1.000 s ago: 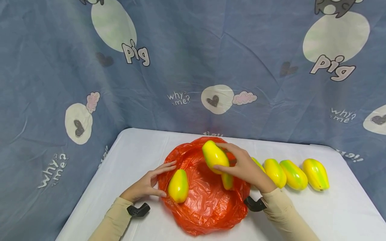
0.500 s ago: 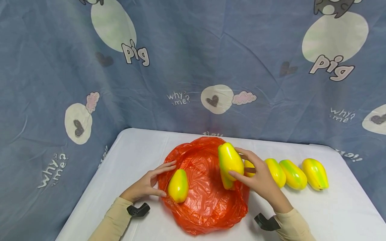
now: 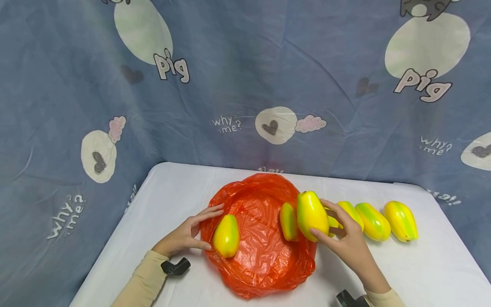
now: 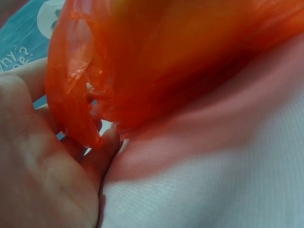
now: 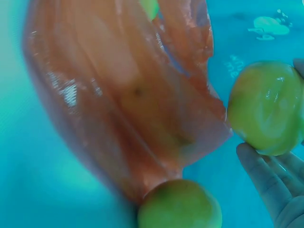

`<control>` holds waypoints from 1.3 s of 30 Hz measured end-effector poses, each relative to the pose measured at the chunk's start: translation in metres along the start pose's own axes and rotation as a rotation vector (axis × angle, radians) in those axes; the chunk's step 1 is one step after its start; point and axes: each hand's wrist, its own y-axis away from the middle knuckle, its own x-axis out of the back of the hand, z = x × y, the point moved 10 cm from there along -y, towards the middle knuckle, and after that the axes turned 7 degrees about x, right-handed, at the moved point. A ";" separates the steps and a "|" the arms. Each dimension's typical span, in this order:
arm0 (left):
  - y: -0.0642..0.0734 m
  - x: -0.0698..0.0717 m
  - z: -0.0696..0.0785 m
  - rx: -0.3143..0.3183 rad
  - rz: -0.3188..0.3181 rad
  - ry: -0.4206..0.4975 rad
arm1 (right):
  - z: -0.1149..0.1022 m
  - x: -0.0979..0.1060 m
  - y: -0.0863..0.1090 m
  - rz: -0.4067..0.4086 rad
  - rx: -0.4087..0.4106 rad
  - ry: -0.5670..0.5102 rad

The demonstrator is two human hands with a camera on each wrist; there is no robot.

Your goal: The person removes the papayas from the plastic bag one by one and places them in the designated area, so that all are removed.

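Observation:
A red plastic bag [image 3: 255, 273] lies spread wide on the table. My left hand [image 3: 188, 234] rests at its left edge, fingers extended over the rim and thumb low against the outside. Up close in the left wrist view, thin bag film [image 4: 71, 95] hangs across the fingers. My right hand [image 3: 350, 241] grips a yellow-green papaya [image 3: 312, 215], thumb in front and fingers behind, at the bag's right rim. Inside the bag are one papaya [image 3: 227, 236] at the left and another papaya [image 3: 287, 221] at the right, partly covered by the held one.
To the right, several more papayas [image 3: 373, 221] lie in a row on the white table [image 3: 422, 273]. The nearest of them [image 3: 333, 221] is mostly hidden behind the right hand. A blue printed cloth [image 3: 230, 76] hangs behind the table.
The right hand has carried its papaya rightward and a little toward me, from above the bag's middle to its right rim, uncovering the papaya beneath. The left hand has stayed put.

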 end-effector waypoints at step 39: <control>0.000 0.000 0.002 0.022 -0.006 0.016 | 0.036 0.020 0.060 -0.068 -0.081 0.108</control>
